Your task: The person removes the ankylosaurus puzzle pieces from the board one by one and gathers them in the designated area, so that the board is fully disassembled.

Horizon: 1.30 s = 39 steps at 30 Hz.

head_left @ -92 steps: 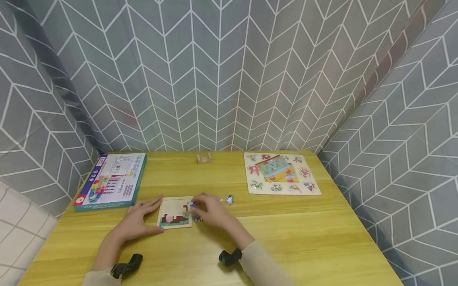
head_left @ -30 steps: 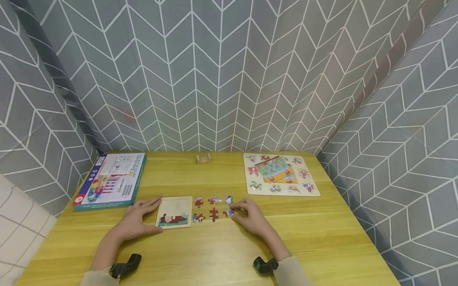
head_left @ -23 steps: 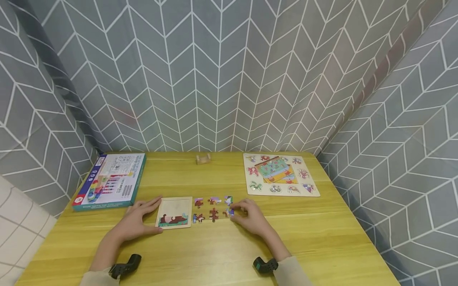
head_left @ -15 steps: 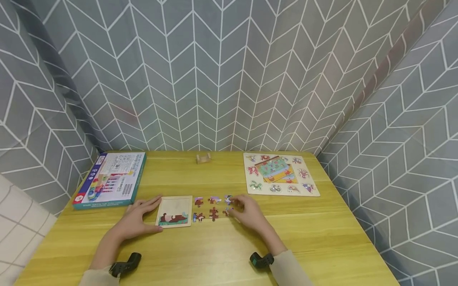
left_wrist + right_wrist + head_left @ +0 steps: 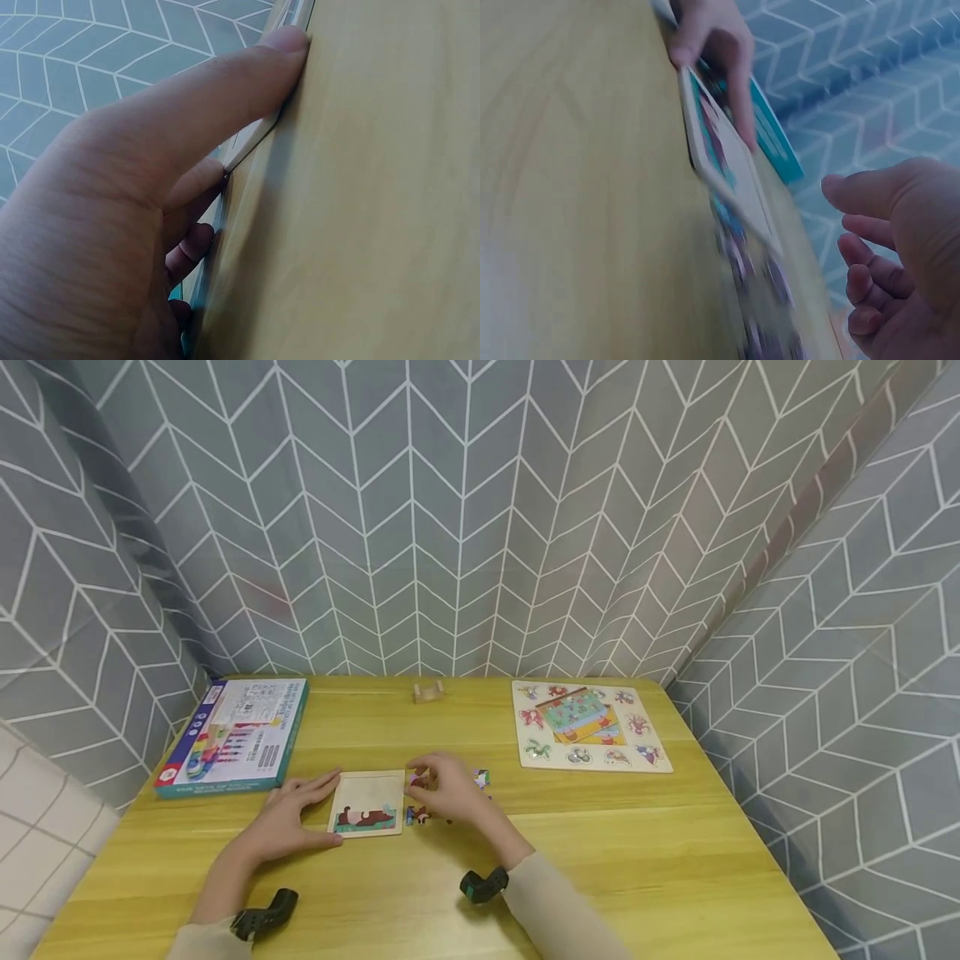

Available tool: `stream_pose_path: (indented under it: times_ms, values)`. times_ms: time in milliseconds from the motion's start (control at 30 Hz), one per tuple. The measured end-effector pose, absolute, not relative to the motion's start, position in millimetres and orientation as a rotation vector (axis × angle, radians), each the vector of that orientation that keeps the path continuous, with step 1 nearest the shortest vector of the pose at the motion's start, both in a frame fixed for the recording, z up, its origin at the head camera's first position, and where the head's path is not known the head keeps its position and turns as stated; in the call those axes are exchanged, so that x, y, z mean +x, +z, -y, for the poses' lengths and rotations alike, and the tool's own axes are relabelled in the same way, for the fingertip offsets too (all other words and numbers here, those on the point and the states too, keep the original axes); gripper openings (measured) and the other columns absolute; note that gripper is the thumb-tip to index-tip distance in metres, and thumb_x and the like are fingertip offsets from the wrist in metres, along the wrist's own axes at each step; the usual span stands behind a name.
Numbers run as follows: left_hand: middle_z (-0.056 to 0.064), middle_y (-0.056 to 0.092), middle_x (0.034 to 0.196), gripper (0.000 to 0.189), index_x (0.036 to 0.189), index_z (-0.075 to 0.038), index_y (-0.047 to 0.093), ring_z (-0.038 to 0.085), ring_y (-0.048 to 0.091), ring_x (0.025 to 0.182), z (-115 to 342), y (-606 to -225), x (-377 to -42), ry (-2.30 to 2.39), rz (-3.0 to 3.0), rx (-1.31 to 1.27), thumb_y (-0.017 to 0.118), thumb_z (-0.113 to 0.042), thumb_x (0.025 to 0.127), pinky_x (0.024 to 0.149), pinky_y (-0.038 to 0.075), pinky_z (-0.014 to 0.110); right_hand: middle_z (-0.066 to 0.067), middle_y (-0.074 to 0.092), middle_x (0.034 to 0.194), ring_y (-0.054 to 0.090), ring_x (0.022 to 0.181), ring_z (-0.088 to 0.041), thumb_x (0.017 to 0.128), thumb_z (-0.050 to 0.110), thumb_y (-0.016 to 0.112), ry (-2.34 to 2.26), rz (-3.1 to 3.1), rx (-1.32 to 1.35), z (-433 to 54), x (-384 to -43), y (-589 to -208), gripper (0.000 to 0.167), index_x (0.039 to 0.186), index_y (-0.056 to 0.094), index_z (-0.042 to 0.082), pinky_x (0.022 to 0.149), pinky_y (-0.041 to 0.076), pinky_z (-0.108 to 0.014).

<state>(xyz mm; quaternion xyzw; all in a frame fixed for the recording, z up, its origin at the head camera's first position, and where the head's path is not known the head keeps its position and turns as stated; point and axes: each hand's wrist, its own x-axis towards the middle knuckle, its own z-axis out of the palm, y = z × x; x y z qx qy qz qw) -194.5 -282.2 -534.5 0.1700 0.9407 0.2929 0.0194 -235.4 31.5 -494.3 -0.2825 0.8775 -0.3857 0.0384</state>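
As I am judging it, the work is standing at an early stage. In the puzzle frame only the bottom strip is showing fitted pieces, with a brown and pink figure on green, while the larger upper part is showing plain wood. The frame is lying flat on the tabletop, between the two hands. The left hand is holding it at its left side, the thumb pressing at the near corner and the forefinger at the far corner, which is probably keeping it steady.

The right hand is hovering over the loose pieces, just beside the right edge of the frame. In the right wrist view its thumb and fingers are standing apart, loosely bent, and no piece is showing between them. Whether a fingertip is touching a piece, I cannot tell.

What is remaining is lying to the right of the frame; the right hand is partly hiding several of these pieces, so I am not giving a full count. Probably they are belonging to the bare area, and the next move is likely calling for pinching one and fitting it above the finished strip. The box at the left and the animal board at the far right are playing no visible part.
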Motion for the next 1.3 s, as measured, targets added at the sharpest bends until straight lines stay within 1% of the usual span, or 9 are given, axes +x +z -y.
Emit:
stream_pose_path:
  times_ms: [133, 200, 333, 433, 567, 667, 900, 1067, 1300]
  values:
    - [0.016, 0.05, 0.161, 0.107, 0.162, -0.013, 0.046, 0.04, 0.043, 0.133, 282, -533, -196, 0.911, -2.921, 0.528, 0.089, -0.061, 0.077, 0.098, 0.031, 0.058, -0.007, 0.073, 0.113, 0.056, 0.078, -0.003, 0.099, 0.017, 0.077, -1.085, -2.666, -0.914, -1, -234, -493, 0.034, 0.13, 0.074, 0.005, 0.069, 0.047, -0.017]
    - [0.016, 0.05, 0.16, 0.107, 0.162, -0.013, 0.046, 0.04, 0.043, 0.133, 282, -532, -196, 0.913, -2.923, 0.527, 0.089, -0.061, 0.077, 0.099, 0.031, 0.058, -0.005, 0.073, 0.113, 0.053, 0.077, -0.003, 0.1, 0.016, 0.076, -1.057, -2.636, -0.925, 12, -233, -493, 0.032, 0.13, 0.074, 0.007, 0.067, 0.046, -0.017]
    - [0.015, 0.052, 0.16, 0.106, 0.162, -0.013, 0.047, 0.039, 0.044, 0.133, 282, -533, -196, 0.911, -2.93, 0.537, 0.088, -0.062, 0.077, 0.098, 0.031, 0.057, -0.005, 0.072, 0.113, 0.055, 0.078, 0.001, 0.101, 0.012, 0.072, -1.026, -2.574, -0.96, 31, -231, -498, 0.03, 0.13, 0.074, 0.007, 0.068, 0.047, -0.016]
    - [0.014, 0.052, 0.16, 0.106, 0.161, -0.013, 0.047, 0.039, 0.044, 0.132, 283, -534, -196, 0.912, -2.935, 0.548, 0.088, -0.062, 0.077, 0.097, 0.031, 0.054, -0.004, 0.073, 0.109, 0.055, 0.079, 0.001, 0.102, 0.012, 0.071, -0.93, -2.585, -1.043, 39, -229, -502, 0.029, 0.13, 0.074, 0.006, 0.072, 0.047, -0.014]
    - [0.012, 0.051, 0.161, 0.105, 0.161, -0.013, 0.048, 0.038, 0.045, 0.132, 282, -534, -196, 0.914, -2.937, 0.559, 0.089, -0.06, 0.077, 0.095, 0.031, 0.052, 0.0, 0.07, 0.104, 0.053, 0.082, 0.001, 0.103, 0.015, 0.07, -0.792, -2.623, -1.11, 43, -226, -508, 0.026, 0.128, 0.077, 0.007, 0.075, 0.045, -0.013]
    - [0.012, 0.051, 0.161, 0.104, 0.16, -0.012, 0.049, 0.037, 0.045, 0.132, 281, -533, -195, 0.914, -2.938, 0.568, 0.09, -0.059, 0.077, 0.095, 0.032, 0.052, 0.002, 0.068, 0.102, 0.05, 0.081, 0.0, 0.104, 0.016, 0.069, -0.757, -2.627, -1.101, 44, -224, -511, 0.024, 0.125, 0.078, 0.009, 0.072, 0.044, -0.013]
    - [0.012, 0.05, 0.162, 0.105, 0.161, -0.013, 0.049, 0.036, 0.044, 0.131, 282, -535, -194, 0.934, -2.929, 0.557, 0.09, -0.06, 0.077, 0.094, 0.031, 0.05, 0.001, 0.065, 0.101, 0.044, 0.074, -0.002, 0.102, 0.006, 0.065, -0.731, -2.62, -1.088, 44, -223, -510, 0.031, 0.13, 0.077, 0.012, 0.067, 0.04, -0.014]
    - [0.014, 0.05, 0.161, 0.104, 0.161, -0.012, 0.048, 0.037, 0.045, 0.13, 282, -536, -195, 0.931, -2.936, 0.573, 0.089, -0.059, 0.077, 0.095, 0.031, 0.052, 0.001, 0.064, 0.104, 0.046, 0.075, -0.002, 0.102, 0.003, 0.063, -0.721, -2.604, -1.076, 44, -223, -510, 0.034, 0.133, 0.075, 0.013, 0.068, 0.041, -0.015]
    - [0.013, 0.051, 0.161, 0.103, 0.16, -0.012, 0.049, 0.036, 0.046, 0.13, 281, -533, -194, 0.93, -2.935, 0.566, 0.09, -0.058, 0.078, 0.096, 0.031, 0.053, 0.0, 0.065, 0.104, 0.049, 0.079, 0.0, 0.102, 0.003, 0.062, -0.737, -2.608, -1.07, 46, -223, -513, 0.033, 0.13, 0.075, 0.013, 0.07, 0.043, -0.014]
